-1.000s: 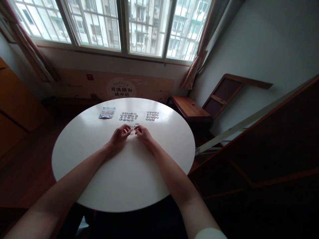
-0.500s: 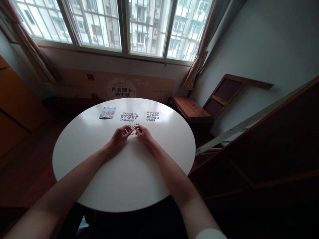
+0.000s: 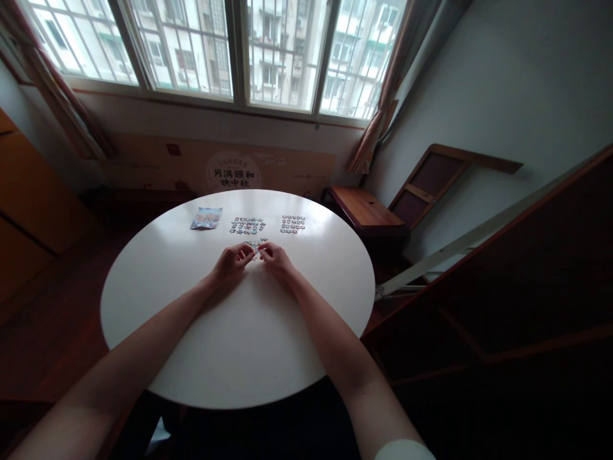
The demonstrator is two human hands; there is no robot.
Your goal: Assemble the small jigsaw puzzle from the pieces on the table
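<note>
My left hand [image 3: 235, 255] and my right hand [image 3: 274, 254] meet almost fingertip to fingertip over a small cluster of jigsaw pieces [image 3: 256, 243] on the white round table [image 3: 230, 345]. Fingers on both hands are curled into a pinch at the cluster's near edge, each on a tiny jigsaw piece partly covered by the fingertips. Just beyond lies a group of loose jigsaw pieces [image 3: 248, 226], spread in rough rows. Farther right, another set of jigsaw pieces [image 3: 292, 223] is laid out in a neat grid.
A small printed picture sheet [image 3: 206, 218] lies at the table's far left. Behind the table's right side stands a wooden bench [image 3: 366, 207]. A large dark wooden panel [image 3: 502, 306] leans in from the right. Barred windows [image 3: 282, 57] run along the back.
Both hands stay almost in place over the cluster, with only slight finger movement. The view has shifted very slightly.
</note>
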